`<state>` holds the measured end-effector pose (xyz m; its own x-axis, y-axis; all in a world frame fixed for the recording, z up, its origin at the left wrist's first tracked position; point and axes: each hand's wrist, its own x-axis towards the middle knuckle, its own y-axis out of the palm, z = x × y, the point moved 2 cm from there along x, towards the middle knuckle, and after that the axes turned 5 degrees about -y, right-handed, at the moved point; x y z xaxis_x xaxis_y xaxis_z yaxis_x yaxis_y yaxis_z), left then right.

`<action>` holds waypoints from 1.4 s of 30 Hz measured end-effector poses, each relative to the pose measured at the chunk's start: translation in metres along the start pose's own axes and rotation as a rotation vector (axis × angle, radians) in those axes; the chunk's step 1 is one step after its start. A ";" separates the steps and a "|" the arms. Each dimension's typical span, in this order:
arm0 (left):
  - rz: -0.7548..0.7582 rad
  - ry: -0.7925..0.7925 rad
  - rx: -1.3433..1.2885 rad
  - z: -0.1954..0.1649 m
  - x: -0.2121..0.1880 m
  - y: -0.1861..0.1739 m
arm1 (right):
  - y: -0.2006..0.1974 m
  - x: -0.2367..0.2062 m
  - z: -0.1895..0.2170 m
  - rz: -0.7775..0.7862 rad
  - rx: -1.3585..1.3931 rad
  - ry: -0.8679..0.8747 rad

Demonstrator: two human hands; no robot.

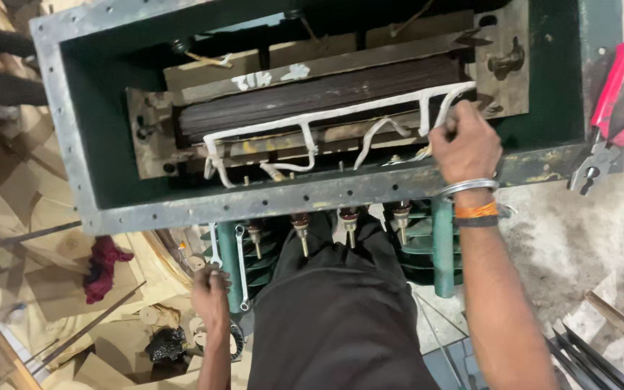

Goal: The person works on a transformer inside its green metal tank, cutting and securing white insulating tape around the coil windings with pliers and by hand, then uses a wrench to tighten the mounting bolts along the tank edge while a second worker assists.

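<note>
**Both hands at an open metal tank: left on a wrench, right among the white leads**

Starting at the far left, a dark red rag (104, 267) is lying on the pale wood scraps (52, 289) that are covering the floor there, and a black lump (165, 344) is sitting just below it. Your left hand (211, 295) is reaching down beside your dark trousers (337, 310); its fingers are curling closed around the lower end of a silver wrench (214, 249) that is standing upright against the green fins (234, 260) under the tank. A second wrench (242, 267) is hanging just to the right of it.

Above, you are looking into the open green tank (81, 87) with its grey bolted rim (269, 198). Inside, a dark stack of thin plates (312, 97) is lying across the middle, and white wrapped leads (305, 126) are running along its front edge and dropping toward the rim. Brass studs (302, 230) are pointing down in a row below the rim.

Your right hand (465, 143) is resting near the right end of the core, closed around one of the white leads where they bend down; bangles and an orange band (475, 210) are circling that wrist. Furthest right, red-handled pliers (612, 115) are lying on the tank's right-hand rim, well apart from your hand.
</note>
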<state>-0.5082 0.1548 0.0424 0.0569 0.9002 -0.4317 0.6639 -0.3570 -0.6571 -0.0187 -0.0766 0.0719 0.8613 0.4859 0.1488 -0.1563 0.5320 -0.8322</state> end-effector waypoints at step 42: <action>0.530 0.434 1.648 0.098 0.007 0.119 | 0.036 -0.359 -0.040 0.450 0.675 0.727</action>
<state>-0.5016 0.0937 -0.0992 0.3496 0.5152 -0.7825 -0.8324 -0.2125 -0.5118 -0.3139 -0.2594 -0.0325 0.7038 0.3233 -0.6325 -0.5710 0.7872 -0.2330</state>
